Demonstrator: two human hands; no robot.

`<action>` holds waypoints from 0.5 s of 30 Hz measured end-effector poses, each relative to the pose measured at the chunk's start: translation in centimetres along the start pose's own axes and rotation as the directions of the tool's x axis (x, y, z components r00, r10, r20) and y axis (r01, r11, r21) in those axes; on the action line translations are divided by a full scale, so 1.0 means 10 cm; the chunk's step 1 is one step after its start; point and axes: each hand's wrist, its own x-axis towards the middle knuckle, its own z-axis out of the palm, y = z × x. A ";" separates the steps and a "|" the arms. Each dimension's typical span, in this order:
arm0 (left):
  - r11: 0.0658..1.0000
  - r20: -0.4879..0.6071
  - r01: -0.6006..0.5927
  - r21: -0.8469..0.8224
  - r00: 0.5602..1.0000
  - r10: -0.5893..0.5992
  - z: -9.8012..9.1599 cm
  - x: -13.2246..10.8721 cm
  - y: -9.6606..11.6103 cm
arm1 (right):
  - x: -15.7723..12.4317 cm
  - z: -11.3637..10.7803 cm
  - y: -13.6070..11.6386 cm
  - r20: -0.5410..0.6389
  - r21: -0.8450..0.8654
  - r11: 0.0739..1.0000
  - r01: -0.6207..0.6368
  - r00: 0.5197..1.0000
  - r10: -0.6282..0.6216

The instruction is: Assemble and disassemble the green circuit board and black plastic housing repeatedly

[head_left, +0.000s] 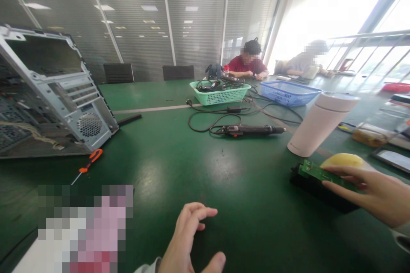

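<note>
My right hand (374,187) is closed round a green circuit board (315,170), thumb on the near side and fingers on the far side. The board sits at a black box-like tray (310,185); whether it lies inside or just above, I cannot tell. A yellow rounded thing (342,160) shows just behind that hand. Over the green table (179,162), my left hand (195,239) is open, thumb and fingers apart, with nothing in it. Beyond it lies a black electric screwdriver (253,130) with its cord.
An opened computer case (73,98) stands at left, beside an orange-handled screwdriver (91,161). A green basket (221,95) of cables and a blue basket (290,94) stand farther back. A pink tumbler (322,123) is at right. Two people sit across the table.
</note>
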 end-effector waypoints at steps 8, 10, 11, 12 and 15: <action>1.000 0.015 0.008 -0.004 1.000 -0.008 -0.01 0.01 0.01 | -0.10 0.10 0.18 0.076 -0.007 1.000 -0.022 0.997 0.022; 1.000 0.004 0.001 -0.006 1.000 -0.001 -0.01 0.01 0.01 | -0.08 0.12 0.27 0.116 0.004 0.999 -0.041 0.992 0.040; 1.000 -0.003 -0.003 -0.006 1.000 0.003 0.00 0.01 0.01 | -0.06 0.13 0.32 0.168 0.014 0.998 -0.066 0.984 0.063; 1.000 -0.011 -0.005 -0.005 1.000 0.005 0.00 0.01 0.01 | -0.04 0.14 0.37 0.220 0.015 0.995 -0.095 0.971 0.089; 1.000 -0.029 -0.016 -0.004 0.999 0.016 0.01 0.02 0.01 | -0.01 0.22 0.55 0.228 -0.070 0.988 -0.140 0.962 0.152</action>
